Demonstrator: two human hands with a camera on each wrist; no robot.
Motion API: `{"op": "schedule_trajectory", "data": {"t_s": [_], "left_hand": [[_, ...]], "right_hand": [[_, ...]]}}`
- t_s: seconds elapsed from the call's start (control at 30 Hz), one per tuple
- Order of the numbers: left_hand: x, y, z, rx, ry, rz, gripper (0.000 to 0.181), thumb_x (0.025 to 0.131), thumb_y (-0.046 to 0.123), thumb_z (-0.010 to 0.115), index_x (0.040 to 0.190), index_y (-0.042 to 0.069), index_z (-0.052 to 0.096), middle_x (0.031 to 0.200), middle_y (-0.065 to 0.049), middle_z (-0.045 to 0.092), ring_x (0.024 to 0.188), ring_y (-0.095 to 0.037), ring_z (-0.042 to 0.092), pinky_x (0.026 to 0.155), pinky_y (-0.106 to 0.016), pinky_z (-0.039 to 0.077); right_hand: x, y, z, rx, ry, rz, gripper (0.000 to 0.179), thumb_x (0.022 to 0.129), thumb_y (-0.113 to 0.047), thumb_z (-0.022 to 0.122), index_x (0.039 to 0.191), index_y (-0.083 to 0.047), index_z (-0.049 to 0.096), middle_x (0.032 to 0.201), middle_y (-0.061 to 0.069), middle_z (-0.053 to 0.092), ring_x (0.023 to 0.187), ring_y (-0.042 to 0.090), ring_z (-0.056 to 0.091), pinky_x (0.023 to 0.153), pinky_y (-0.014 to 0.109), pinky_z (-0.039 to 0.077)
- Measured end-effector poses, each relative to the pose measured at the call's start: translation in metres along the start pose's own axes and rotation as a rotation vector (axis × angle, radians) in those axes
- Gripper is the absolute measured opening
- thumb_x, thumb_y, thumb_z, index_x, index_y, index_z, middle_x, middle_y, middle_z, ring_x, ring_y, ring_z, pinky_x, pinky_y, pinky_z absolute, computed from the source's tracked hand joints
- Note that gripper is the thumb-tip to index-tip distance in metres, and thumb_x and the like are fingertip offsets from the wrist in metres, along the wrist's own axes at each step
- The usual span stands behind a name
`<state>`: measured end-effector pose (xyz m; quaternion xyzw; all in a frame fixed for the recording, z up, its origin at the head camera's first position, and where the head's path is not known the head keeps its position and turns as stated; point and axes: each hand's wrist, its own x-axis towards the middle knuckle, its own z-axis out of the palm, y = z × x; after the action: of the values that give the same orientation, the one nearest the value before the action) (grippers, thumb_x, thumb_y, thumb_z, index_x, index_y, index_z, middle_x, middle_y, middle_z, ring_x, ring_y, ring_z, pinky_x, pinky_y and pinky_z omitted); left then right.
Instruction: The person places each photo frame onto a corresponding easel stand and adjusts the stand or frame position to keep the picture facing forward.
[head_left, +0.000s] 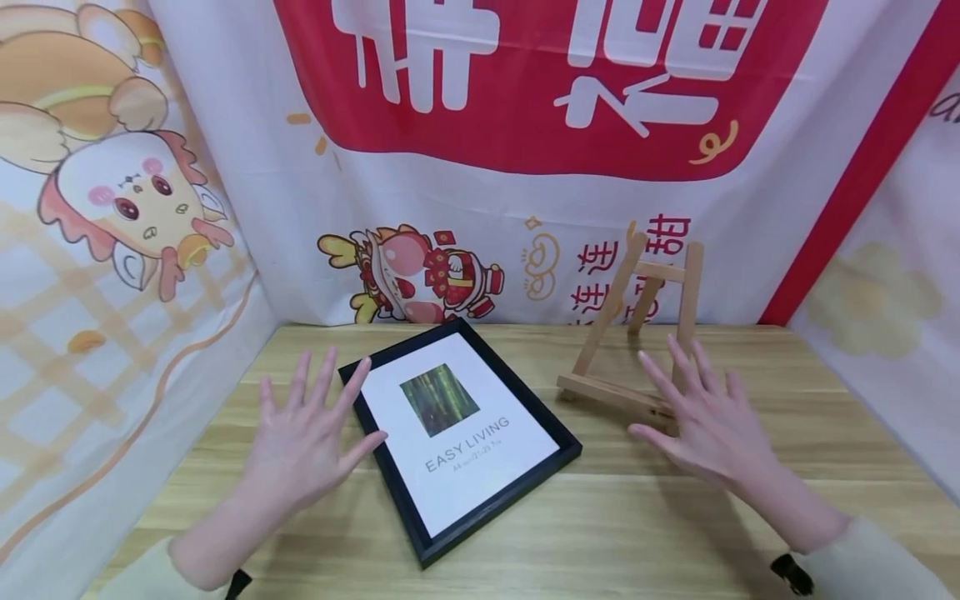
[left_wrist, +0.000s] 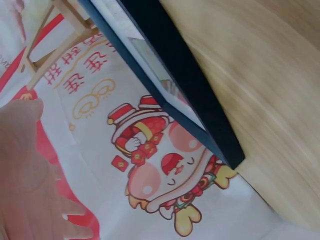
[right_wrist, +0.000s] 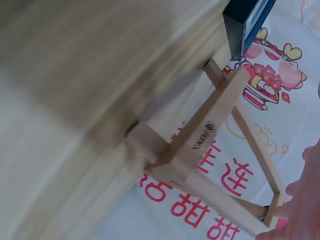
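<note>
A black picture frame point(head_left: 498, 500) lies flat and turned at an angle on the wooden table, its white sheet printed with a small forest picture and "EASY LIVING". My left hand point(head_left: 300, 446), fingers spread, hovers at the frame's left side and overlaps its edge in the head view. To the right stands a small wooden easel point(head_left: 611, 396), upright on its legs. Over its right front corner my right hand point(head_left: 716, 429) is held with fingers spread and nothing in it. The right wrist view shows dark lettering on the easel's ledge point(right_wrist: 210, 125).
The wooden table point(head_left: 600, 533) ends at a white cloth backdrop point(head_left: 247, 167) with red and cartoon prints. Patterned cloth also hangs along the left side point(head_left: 45, 350) and the right side point(head_left: 885, 400). The frame lies left of the easel, with a strip of table between them.
</note>
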<state>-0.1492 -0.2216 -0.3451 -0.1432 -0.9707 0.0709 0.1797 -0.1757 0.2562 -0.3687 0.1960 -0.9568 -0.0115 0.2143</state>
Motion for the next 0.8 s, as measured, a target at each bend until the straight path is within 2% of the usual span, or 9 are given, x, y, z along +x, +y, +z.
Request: {"op": "schedule_trajectory", "data": {"t_s": [0.23, 0.4, 0.5, 0.6, 0.73, 0.8], "left_hand": [[0.000, -0.008, 0.002, -0.023, -0.021, -0.004, 0.093, 0.088, 0.072, 0.044, 0.157, 0.027, 0.001, 0.161, -0.017, -0.002, 0.144, -0.044, -0.001, 0.102, -0.076, 0.001], [-0.003, -0.014, 0.004, -0.061, -0.047, -0.017, 0.093, 0.089, 0.072, 0.043, 0.158, 0.024, 0.003, 0.161, -0.017, -0.003, 0.144, -0.042, -0.004, 0.102, -0.077, 0.000], [-0.004, -0.017, 0.007, -0.107, -0.050, -0.032, 0.093, 0.090, 0.070, 0.042, 0.158, 0.021, 0.001, 0.161, -0.016, -0.005, 0.144, -0.041, -0.005, 0.102, -0.076, 0.002], [-0.007, -0.016, 0.011, -0.178, -0.044, -0.053, 0.095, 0.091, 0.068, 0.043, 0.157, 0.017, -0.004, 0.160, -0.016, -0.007, 0.144, -0.040, -0.005, 0.103, -0.075, 0.004], [-0.008, -0.011, 0.019, -0.279, -0.047, -0.086, 0.100, 0.091, 0.066, 0.048, 0.156, 0.016, -0.010, 0.160, -0.013, -0.011, 0.145, -0.036, -0.008, 0.105, -0.073, 0.005], [-0.009, -0.009, 0.022, -0.323, -0.053, -0.104, 0.103, 0.090, 0.065, 0.051, 0.155, 0.016, -0.013, 0.160, -0.013, -0.012, 0.145, -0.034, -0.009, 0.106, -0.072, 0.006]], "right_hand": [[0.027, -0.006, -0.004, 0.037, -0.028, -0.074, 0.091, 0.084, -0.069, 0.054, 0.156, -0.025, 0.021, 0.163, 0.009, -0.001, 0.146, 0.035, -0.002, 0.102, 0.075, 0.019], [0.051, -0.013, -0.004, 0.067, -0.077, -0.127, 0.090, 0.085, -0.070, 0.052, 0.157, -0.026, 0.020, 0.163, 0.009, -0.001, 0.146, 0.037, 0.000, 0.106, 0.072, 0.015], [0.067, -0.019, -0.003, 0.109, -0.107, -0.169, 0.090, 0.087, -0.068, 0.052, 0.157, -0.029, 0.013, 0.163, 0.008, -0.003, 0.145, 0.039, 0.003, 0.108, 0.070, 0.014], [0.083, -0.025, 0.001, 0.170, -0.136, -0.208, 0.089, 0.088, -0.065, 0.053, 0.157, -0.030, 0.008, 0.162, 0.005, -0.006, 0.146, 0.036, 0.000, 0.110, 0.066, 0.011], [0.099, -0.032, 0.008, 0.240, -0.177, -0.231, 0.088, 0.089, -0.065, 0.051, 0.157, -0.032, 0.005, 0.162, 0.002, -0.008, 0.147, 0.030, -0.002, 0.113, 0.063, 0.011], [0.106, -0.034, 0.012, 0.294, -0.202, -0.236, 0.087, 0.090, -0.065, 0.050, 0.157, -0.033, 0.003, 0.162, 0.000, -0.009, 0.147, 0.031, 0.002, 0.113, 0.061, 0.012]]}}
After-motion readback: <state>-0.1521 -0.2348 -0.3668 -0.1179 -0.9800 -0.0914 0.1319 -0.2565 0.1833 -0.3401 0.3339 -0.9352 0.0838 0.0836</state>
